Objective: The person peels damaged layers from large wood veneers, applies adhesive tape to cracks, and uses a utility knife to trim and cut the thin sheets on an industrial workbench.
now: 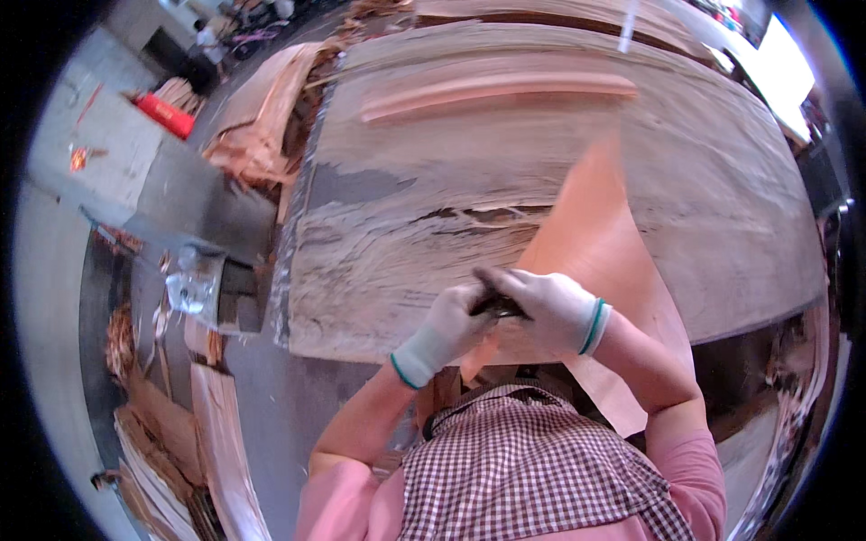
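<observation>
Looks like we're handling the orange sheet (588, 225), near right on the wooden surface (735, 230); our left hand (449, 323) and right hand (555, 308) are meeting, finger grip too blurry to tell. Next probably calls for straightening.

- The left hand (451, 317) and right hand (548, 307) are bunching their dark fingertips together, hiding whatever is lying between them.
- Beyond the right hand, the orange sheet (586, 221) is blurring at its far tip; nearer the body, the right forearm (651, 368) is covering part of it.
- Just below the hands, an orange scrap (478, 358) is hiding its upper end, leaving any join with the sheet unclear.
- Far beyond the left hand, a person (210, 45) is appearing too small for their activity to be showing.
- Bodyward of both hands, the checked apron (532, 451) is running off the lower edge.
</observation>
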`<action>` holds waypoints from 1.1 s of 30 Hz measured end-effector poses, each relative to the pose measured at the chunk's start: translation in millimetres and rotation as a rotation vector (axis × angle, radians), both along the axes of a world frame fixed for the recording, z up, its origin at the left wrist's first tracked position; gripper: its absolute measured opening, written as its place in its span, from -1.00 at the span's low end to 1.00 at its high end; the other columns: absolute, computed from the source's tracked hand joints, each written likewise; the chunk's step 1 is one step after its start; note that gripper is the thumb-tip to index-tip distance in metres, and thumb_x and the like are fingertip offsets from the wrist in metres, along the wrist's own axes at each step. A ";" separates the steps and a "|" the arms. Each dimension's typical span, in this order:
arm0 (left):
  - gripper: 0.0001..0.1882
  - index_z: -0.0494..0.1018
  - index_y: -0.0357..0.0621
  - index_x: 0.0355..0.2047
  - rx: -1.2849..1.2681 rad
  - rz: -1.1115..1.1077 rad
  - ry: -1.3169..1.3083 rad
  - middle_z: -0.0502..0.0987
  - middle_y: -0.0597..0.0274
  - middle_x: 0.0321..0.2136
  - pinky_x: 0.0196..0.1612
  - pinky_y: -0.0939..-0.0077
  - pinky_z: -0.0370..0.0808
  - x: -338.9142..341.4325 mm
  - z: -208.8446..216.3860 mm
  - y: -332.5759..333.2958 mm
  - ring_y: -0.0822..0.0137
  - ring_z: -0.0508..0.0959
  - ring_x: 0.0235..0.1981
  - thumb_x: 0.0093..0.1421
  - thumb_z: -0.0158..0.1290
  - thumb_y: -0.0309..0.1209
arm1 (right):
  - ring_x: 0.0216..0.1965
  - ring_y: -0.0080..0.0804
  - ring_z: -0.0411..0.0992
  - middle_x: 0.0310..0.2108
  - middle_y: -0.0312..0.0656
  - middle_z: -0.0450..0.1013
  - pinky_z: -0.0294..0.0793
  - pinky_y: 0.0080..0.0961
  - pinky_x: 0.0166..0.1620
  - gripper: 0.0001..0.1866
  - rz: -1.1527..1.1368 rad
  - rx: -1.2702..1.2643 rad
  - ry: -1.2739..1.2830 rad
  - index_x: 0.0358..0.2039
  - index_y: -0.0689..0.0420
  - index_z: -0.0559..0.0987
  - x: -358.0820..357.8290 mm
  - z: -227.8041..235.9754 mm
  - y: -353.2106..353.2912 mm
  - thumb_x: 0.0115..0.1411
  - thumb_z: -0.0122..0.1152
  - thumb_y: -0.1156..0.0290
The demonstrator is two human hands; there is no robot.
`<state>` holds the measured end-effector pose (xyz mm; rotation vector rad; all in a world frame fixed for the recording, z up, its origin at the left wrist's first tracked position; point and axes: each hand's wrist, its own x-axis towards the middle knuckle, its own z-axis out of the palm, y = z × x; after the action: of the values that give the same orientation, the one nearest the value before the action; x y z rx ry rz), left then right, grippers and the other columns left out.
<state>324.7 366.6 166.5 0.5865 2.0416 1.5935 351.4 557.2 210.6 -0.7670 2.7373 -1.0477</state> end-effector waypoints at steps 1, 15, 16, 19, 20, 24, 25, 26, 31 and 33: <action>-0.81 0.52 -0.28 -0.25 -0.109 -0.026 0.085 0.56 0.20 -0.44 -0.23 0.55 0.48 1.9 7.4 -7.4 0.49 0.51 -0.33 0.09 0.08 -0.54 | -0.31 0.01 0.50 -0.18 0.05 0.47 0.51 -0.24 -0.26 -0.39 0.006 0.044 -0.045 0.11 0.08 0.34 -0.9 -4.9 -3.4 0.02 0.21 0.26; -0.52 0.38 -0.24 0.02 -1.514 0.748 0.219 0.50 -0.12 -0.10 -0.03 0.25 0.41 104.9 -37.3 -412.6 0.02 0.53 -0.15 0.07 0.07 -0.36 | -0.62 -0.60 0.42 -0.57 -0.27 0.49 0.44 -0.62 -0.55 -0.89 -1.077 -0.197 -0.150 -0.38 0.22 0.56 83.4 -13.5 261.4 0.14 0.06 0.53; -0.55 0.39 -0.25 -0.01 -1.581 0.698 0.171 0.51 -0.10 -0.13 -0.04 0.27 0.42 100.1 -20.5 -408.0 0.03 0.54 -0.15 0.07 0.08 -0.38 | -0.63 -0.58 0.42 -0.57 -0.26 0.49 0.42 -0.60 -0.58 -0.90 -1.219 -0.253 -0.126 -0.38 0.18 0.56 120.6 -17.2 326.9 0.14 0.08 0.50; -0.63 0.45 -0.26 -0.10 -1.223 0.755 0.179 0.55 -0.06 -0.22 -0.07 0.32 0.44 70.0 48.0 -343.5 0.05 0.55 -0.17 0.05 0.09 -0.43 | -0.61 -0.55 0.42 -0.58 -0.24 0.46 0.39 -0.55 -0.58 -0.87 -1.588 0.147 0.068 -0.30 0.15 0.53 195.6 19.3 419.9 0.13 0.05 0.54; -0.67 0.46 -0.28 -0.13 -0.978 0.676 0.242 0.55 -0.05 -0.23 -0.07 0.35 0.44 50.4 44.6 -322.8 0.08 0.55 -0.17 0.07 0.08 -0.44 | -0.55 -0.40 0.50 -0.51 -0.16 0.52 0.47 -0.45 -0.50 -0.81 -1.650 0.254 0.292 -0.22 0.13 0.54 243.2 39.6 494.4 0.14 0.06 0.47; -0.82 0.52 -0.32 -0.29 -0.099 0.184 0.203 0.57 0.12 -0.35 -0.28 0.51 0.48 18.7 108.0 -96.3 0.38 0.56 -0.36 0.17 0.01 -0.48 | -0.05 -0.02 0.43 -0.06 0.09 0.43 0.41 -0.21 -0.02 -0.55 -1.734 0.922 0.466 0.09 0.04 0.41 228.5 157.6 544.4 0.17 0.00 0.28; -0.81 0.53 -0.33 -0.25 0.031 -0.047 0.146 0.55 0.07 -0.32 -0.28 0.46 0.48 18.7 110.9 -69.1 0.32 0.55 -0.32 0.18 -0.03 -0.52 | 0.03 0.00 0.38 0.01 0.12 0.38 0.38 -0.22 0.03 -0.56 -1.729 0.944 0.554 0.10 0.05 0.39 219.4 186.7 546.5 0.20 -0.06 0.27; -0.78 0.52 -0.39 -0.21 0.406 -0.312 0.177 0.52 0.02 -0.25 -0.24 0.40 0.48 15.7 119.4 -11.0 0.25 0.54 -0.26 0.18 0.00 -0.52 | 0.04 0.03 0.36 0.00 0.16 0.37 0.37 -0.23 0.03 -0.60 -1.597 0.927 0.833 0.08 0.11 0.38 190.6 213.0 557.3 0.25 -0.13 0.34; -0.72 0.52 -0.41 -0.22 1.176 -0.874 -0.011 0.47 -0.09 -0.26 -0.24 0.46 0.46 10.8 176.4 145.0 0.19 0.53 -0.31 0.27 -0.11 -0.43 | -0.19 -0.02 0.49 -0.17 0.03 0.49 0.44 -0.18 -0.11 -0.64 -1.487 0.988 0.955 0.02 0.02 0.44 -16.8 207.1 557.7 0.27 -0.19 0.29; -0.67 0.56 -0.35 -0.28 1.323 -0.822 -0.111 0.48 -0.12 -0.30 -0.35 0.56 0.45 10.3 182.8 175.2 0.25 0.52 -0.39 0.30 -0.17 -0.39 | -0.19 -0.04 0.48 -0.23 0.03 0.49 0.43 -0.20 -0.12 -0.68 -1.356 0.635 1.004 -0.08 0.08 0.48 -109.4 138.6 526.5 0.29 -0.18 0.25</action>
<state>334.9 541.8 349.3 1.4446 0.2435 2.0752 242.0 1083.7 349.2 1.1504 3.9745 0.5393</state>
